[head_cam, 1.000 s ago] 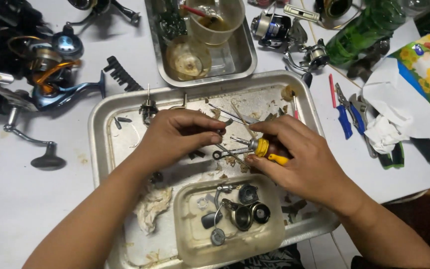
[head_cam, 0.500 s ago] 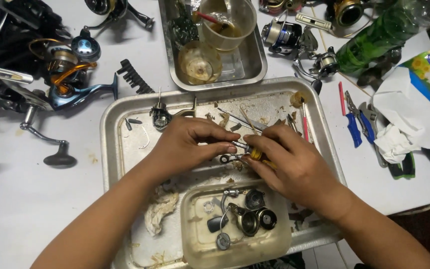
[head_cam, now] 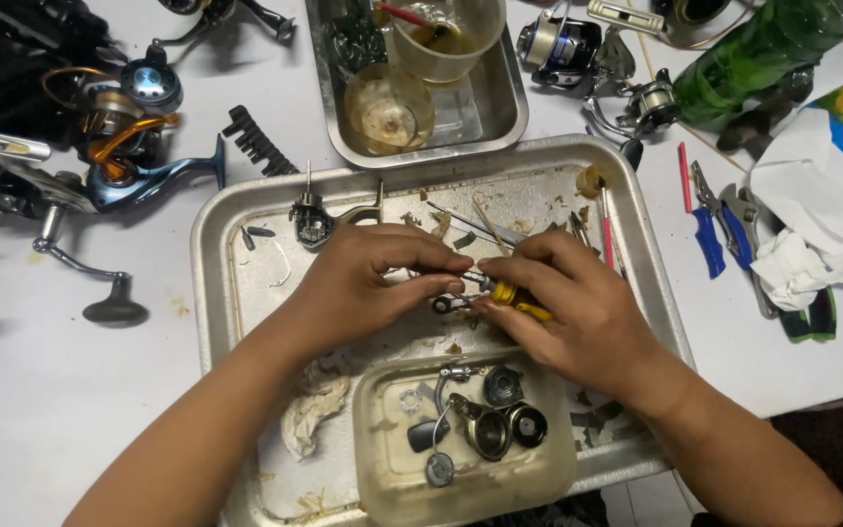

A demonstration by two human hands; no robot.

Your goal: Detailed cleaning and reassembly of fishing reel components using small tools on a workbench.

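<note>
Left hand (head_cam: 363, 283): a small metal part (head_cam: 448, 304) is pinched tight between the fingers, over the middle of the big metal tray (head_cam: 217, 293).
Right hand (head_cam: 563, 307): a little screwdriver with a yellow handle (head_cam: 509, 293) is gripped firmly, and its tip is pointed at the small metal part.
Where the part is: it is held up just above the tray floor, between the two hands, which are almost touching.
Already done: a fishing reel looks taken apart. Loose reel pieces (head_cam: 485, 420), round and dark, are laid in a greasy plastic tub (head_cam: 373, 468) at the near end of the tray. Another reel piece (head_cam: 312, 222) is set at the far side of the tray.
Left to do: the small part seems only half worked on, since the screwdriver is on it. No finished reel is seen in the tray.
Mess: a dirty rag (head_cam: 312, 415) is left beside the tub.
Nearby: whole reels (head_cam: 129, 127) are waiting on the white table (head_cam: 41, 390), and blue-handled pliers (head_cam: 709, 229) are lying to the right of the tray.
</note>
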